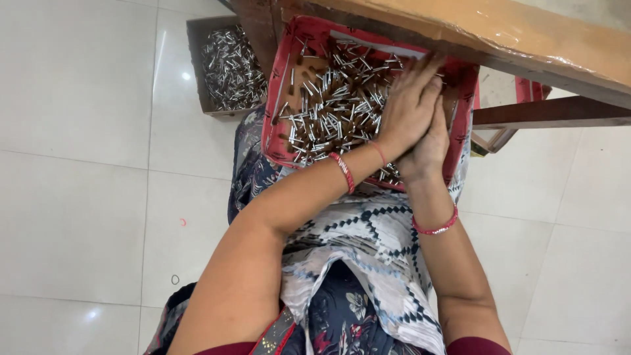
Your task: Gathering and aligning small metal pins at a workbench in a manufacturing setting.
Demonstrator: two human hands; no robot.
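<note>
The left hand [409, 105] lies flat, fingers stretched, pressing on the small metal pins [332, 105] heaped in the red tray [275, 98] on the lap. The right hand [428, 146] sits just under it, half hidden; whether it grips any pins cannot be told. The tray tilts against a wooden table [499, 39], so a hard push could likely tip it or scatter pins onto the floor tiles [79, 164], near the cardboard box [230, 66] of more pins
</note>
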